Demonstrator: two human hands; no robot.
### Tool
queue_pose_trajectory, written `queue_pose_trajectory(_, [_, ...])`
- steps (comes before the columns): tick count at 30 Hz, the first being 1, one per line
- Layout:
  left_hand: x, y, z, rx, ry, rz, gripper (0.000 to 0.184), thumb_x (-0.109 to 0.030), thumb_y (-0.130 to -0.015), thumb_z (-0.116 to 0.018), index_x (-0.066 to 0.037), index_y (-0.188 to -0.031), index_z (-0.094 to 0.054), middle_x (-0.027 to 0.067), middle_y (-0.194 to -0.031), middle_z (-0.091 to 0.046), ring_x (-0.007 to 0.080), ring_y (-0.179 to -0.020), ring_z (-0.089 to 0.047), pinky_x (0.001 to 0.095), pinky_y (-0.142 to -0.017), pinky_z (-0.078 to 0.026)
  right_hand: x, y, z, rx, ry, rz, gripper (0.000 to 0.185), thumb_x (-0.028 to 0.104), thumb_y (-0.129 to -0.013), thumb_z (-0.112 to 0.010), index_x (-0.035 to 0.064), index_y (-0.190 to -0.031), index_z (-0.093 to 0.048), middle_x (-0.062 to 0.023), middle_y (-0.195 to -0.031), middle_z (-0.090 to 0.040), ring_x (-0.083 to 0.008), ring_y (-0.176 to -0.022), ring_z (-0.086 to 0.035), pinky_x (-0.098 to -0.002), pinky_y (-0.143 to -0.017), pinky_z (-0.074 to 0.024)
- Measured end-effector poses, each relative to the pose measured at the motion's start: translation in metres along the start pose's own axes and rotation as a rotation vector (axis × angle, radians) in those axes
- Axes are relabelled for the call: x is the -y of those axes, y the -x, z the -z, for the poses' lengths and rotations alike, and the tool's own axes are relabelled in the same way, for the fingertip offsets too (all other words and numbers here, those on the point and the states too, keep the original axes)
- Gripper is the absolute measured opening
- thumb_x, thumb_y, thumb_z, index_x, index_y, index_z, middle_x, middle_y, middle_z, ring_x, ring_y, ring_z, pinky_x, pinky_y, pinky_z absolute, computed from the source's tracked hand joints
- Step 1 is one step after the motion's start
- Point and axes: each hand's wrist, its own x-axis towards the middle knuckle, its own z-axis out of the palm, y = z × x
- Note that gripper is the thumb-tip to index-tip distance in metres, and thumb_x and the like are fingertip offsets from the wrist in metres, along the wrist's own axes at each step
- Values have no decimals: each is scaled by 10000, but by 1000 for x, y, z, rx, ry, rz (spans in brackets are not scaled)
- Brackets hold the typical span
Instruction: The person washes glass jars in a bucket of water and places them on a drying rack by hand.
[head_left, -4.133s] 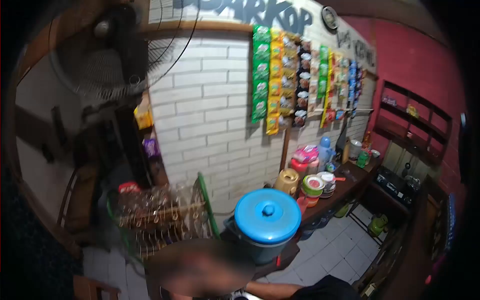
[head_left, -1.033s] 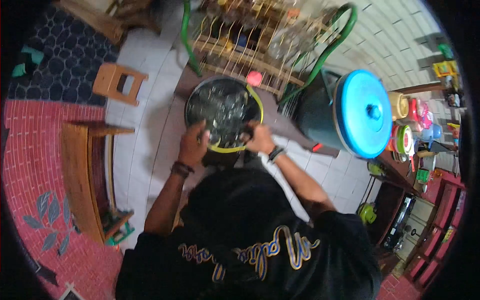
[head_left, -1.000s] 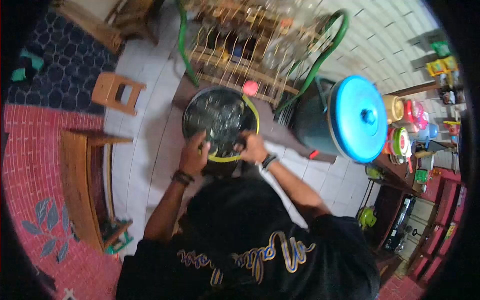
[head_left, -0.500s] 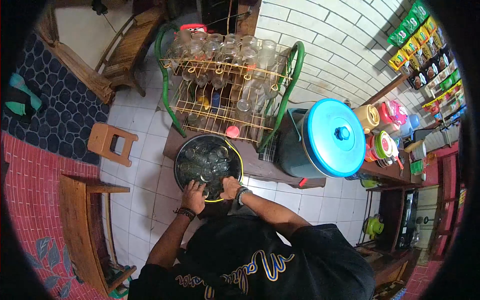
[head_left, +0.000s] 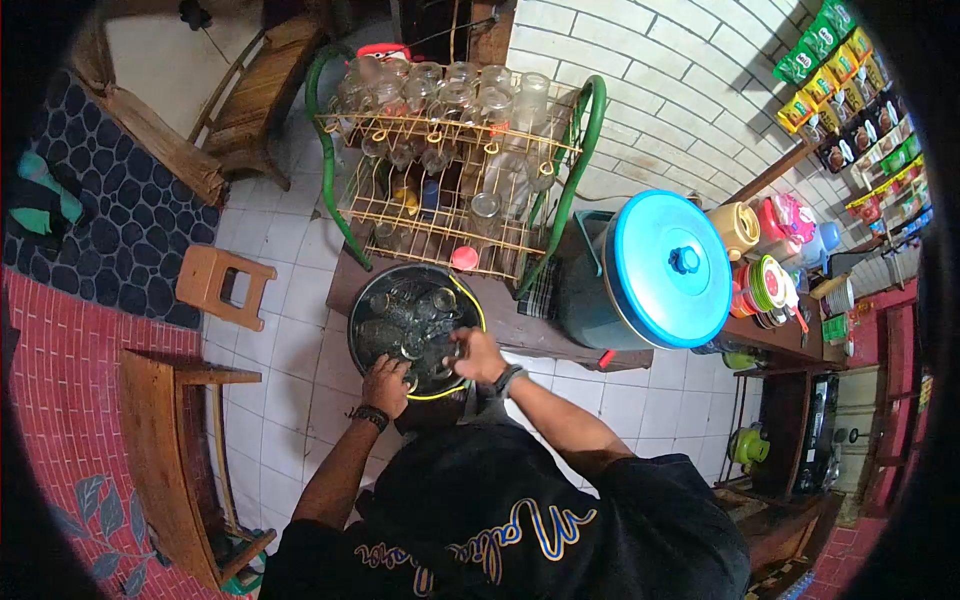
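A black bucket point(head_left: 354, 345) with a yellow handle point(head_left: 470, 295) stands in front of me, with several clear drinking glasses point(head_left: 380, 338) lying in it in what looks like water. At the bucket's near left edge, my left hand point(head_left: 386, 388) has its fingers curled around a glass, whose round rim shows beside the fingertips. My right hand point(head_left: 478, 356) is over the bucket's right side, thumb and fingers bent together. Whatever sits between those fingers is too dark and small to name.
Behind the bucket stands a green-framed wire rack point(head_left: 330, 170) loaded with upturned glass jars and glasses. To the right is a large tub with a blue lid point(head_left: 655, 290). An orange stool point(head_left: 215, 285) and wooden bench point(head_left: 150, 450) stand left. Snack sachets point(head_left: 830, 60) hang at upper right.
My right hand has lifted and shifted a little up and right from the bucket's near rim. My left hand has barely moved. The water and glasses in the bucket look stirred.
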Motion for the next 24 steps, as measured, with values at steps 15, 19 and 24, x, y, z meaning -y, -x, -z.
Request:
queue_pose_trajectory(15, [-4,-3,12,24,89,27,424,-128,-882,-716,-64,-1300,-690,162,-1312,-653,407,-1356,-508,486,-1173,-414,140,15,151,-430,171,282,586,285,-793,-862,30,-1291,-689,-181,-1028,-770,-259,-877,-729,-366,-832,-569])
queue_pose_trajectory(19, [-4,0,8,-3,73,60,420,-133,-905,-726,-65,-1318,-687,172,-1385,-636,391,-1401,-487,476,-1183,-405,169,14,188,-506,179,436,552,258,-798,-852,38,-1278,-692,-162,-1078,-760,-243,-960,-721,-366,-878,-564])
queue_pose_trajectory(24, [3,-3,2,-5,59,9,450,-135,-892,-715,-73,-1337,-680,158,-1382,-631,401,-1385,-493,473,-1183,-406,210,-28,294,-706,486,572,529,327,-791,-846,58,-1235,-742,-156,-1001,-788,-235,-895,-748,-373,-847,-583])
